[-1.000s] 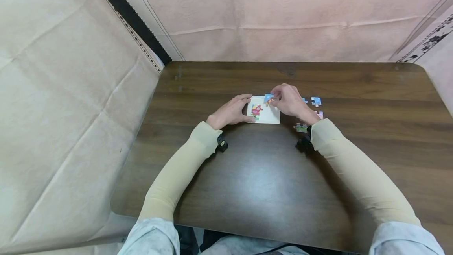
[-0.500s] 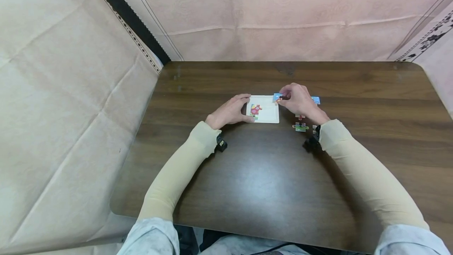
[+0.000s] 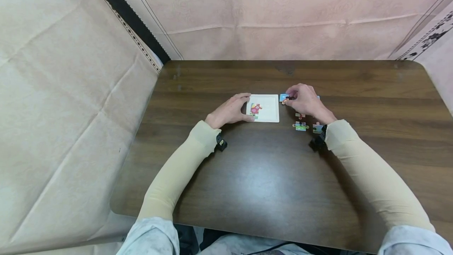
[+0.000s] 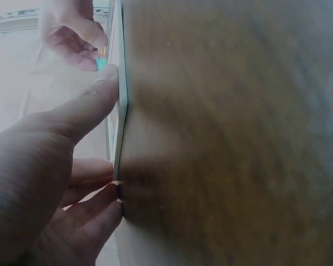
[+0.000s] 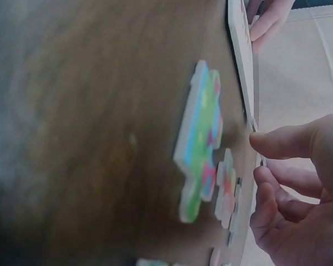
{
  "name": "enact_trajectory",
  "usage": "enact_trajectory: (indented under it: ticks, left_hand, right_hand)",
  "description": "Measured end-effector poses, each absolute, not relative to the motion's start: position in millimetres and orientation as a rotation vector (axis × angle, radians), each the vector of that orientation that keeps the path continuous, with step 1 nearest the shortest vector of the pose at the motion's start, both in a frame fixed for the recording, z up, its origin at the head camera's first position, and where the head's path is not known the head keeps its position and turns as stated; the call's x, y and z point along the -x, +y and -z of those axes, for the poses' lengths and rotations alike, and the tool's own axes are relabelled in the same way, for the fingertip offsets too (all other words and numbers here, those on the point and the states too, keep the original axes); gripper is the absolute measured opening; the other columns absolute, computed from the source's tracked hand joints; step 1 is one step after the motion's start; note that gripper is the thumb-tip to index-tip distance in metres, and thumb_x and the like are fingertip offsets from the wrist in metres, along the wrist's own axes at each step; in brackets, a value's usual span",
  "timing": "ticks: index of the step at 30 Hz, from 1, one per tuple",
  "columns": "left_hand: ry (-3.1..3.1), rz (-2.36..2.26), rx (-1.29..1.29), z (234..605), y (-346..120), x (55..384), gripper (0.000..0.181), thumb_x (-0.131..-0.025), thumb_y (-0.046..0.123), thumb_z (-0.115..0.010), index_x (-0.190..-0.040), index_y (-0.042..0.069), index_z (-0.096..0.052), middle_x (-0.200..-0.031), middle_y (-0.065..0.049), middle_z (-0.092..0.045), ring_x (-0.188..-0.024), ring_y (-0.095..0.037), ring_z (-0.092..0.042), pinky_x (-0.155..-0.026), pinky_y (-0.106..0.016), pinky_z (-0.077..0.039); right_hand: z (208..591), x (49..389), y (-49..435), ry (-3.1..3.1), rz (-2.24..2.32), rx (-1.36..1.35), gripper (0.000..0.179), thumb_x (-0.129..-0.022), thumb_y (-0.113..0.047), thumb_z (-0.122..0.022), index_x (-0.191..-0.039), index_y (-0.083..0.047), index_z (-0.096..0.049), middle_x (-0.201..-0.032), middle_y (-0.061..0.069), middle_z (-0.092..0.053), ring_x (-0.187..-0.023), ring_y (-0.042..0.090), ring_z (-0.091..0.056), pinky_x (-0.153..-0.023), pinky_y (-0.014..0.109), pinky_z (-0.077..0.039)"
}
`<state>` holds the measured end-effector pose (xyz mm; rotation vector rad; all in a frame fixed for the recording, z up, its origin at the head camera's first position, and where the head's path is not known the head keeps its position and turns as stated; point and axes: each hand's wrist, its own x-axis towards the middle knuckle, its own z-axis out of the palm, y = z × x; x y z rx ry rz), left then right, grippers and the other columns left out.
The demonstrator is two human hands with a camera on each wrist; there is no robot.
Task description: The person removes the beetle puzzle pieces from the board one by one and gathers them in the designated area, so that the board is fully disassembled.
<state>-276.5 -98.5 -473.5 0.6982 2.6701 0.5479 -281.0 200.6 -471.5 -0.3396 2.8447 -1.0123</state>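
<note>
A white puzzle tray [image 3: 269, 110] lies on the table, with a piece showing a red figure [image 3: 255, 109] in its left part. My left hand [image 3: 230, 110] holds the tray by its left side, thumb at the near corner and fingers at the far one. Just right of the tray's far corner, my right hand [image 3: 305, 99] pinches a blue puzzle piece [image 3: 282, 97] between thumb and fingers. The right wrist view shows that piece nearly edge-on, mostly hidden by the thumb [image 5: 288, 141].
Loose puzzle pieces lie right of the tray: a green one [image 3: 301, 126], another [image 3: 317, 128] near the right wrist, and one with red [image 3: 300, 116] below the right hand. A blue piece [image 3: 318, 97] is mostly hidden behind that hand. The brown table [image 3: 255, 192] extends toward the person.
My right hand has moved right with the blue puzzle piece, from over the tray's far right part to beside the tray. The left hand stays at the tray's left side.
</note>
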Motion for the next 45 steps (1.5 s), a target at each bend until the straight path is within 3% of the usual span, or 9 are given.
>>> enact_trajectory:
  ticks: [6, 19, 40, 45]
  left_hand:
    - [2.673, -0.539, -0.702, 472.4, -98.5, 276.8, 0.09, -0.098, 0.047, -0.082, -0.166, 0.004, -0.043, -0.18, -0.009, -0.033, -0.166, -0.028, -0.033, -0.138, -0.043, -0.03]
    - [2.673, -0.529, -0.714, 472.4, -99.5, 278.5, 0.089, -0.098, 0.047, -0.082, -0.166, 0.004, -0.044, -0.18, -0.008, -0.033, -0.166, -0.028, -0.033, -0.138, -0.042, -0.03]
    - [2.666, -0.546, -0.692, 475.0, -100.5, 278.6, 0.09, -0.098, 0.048, -0.082, -0.167, 0.006, -0.042, -0.18, -0.008, -0.032, -0.166, -0.026, -0.033, -0.138, -0.043, -0.03]
    - [2.661, -0.545, -0.691, 475.1, -100.6, 278.6, 0.09, -0.098, 0.048, -0.082, -0.167, 0.005, -0.042, -0.181, -0.007, -0.032, -0.166, -0.026, -0.032, -0.138, -0.042, -0.029]
  right_hand:
    - [472.0, 282.5, 203.5, 2.827, 0.978, 0.335, 0.034, -0.099, -0.009, -0.074, -0.129, 0.008, -0.072, -0.123, 0.029, -0.07, -0.107, 0.038, -0.062, -0.091, 0.047, -0.05]
    - [470.7, 285.5, 204.6, 2.79, 0.934, 0.319, 0.035, -0.1, -0.011, -0.073, -0.129, 0.008, -0.071, -0.127, 0.033, -0.069, -0.108, 0.04, -0.061, -0.097, 0.056, -0.052]
    - [465.6, 286.4, 203.0, 2.732, 0.908, 0.283, 0.036, -0.102, -0.013, -0.074, -0.131, 0.006, -0.07, -0.13, 0.032, -0.068, -0.109, 0.04, -0.06, -0.097, 0.054, -0.052]
    - [467.1, 285.4, 201.4, 2.748, 0.906, 0.304, 0.044, -0.101, -0.015, -0.074, -0.139, 0.006, -0.066, -0.133, 0.032, -0.067, -0.113, 0.041, -0.061, -0.098, 0.055, -0.052]
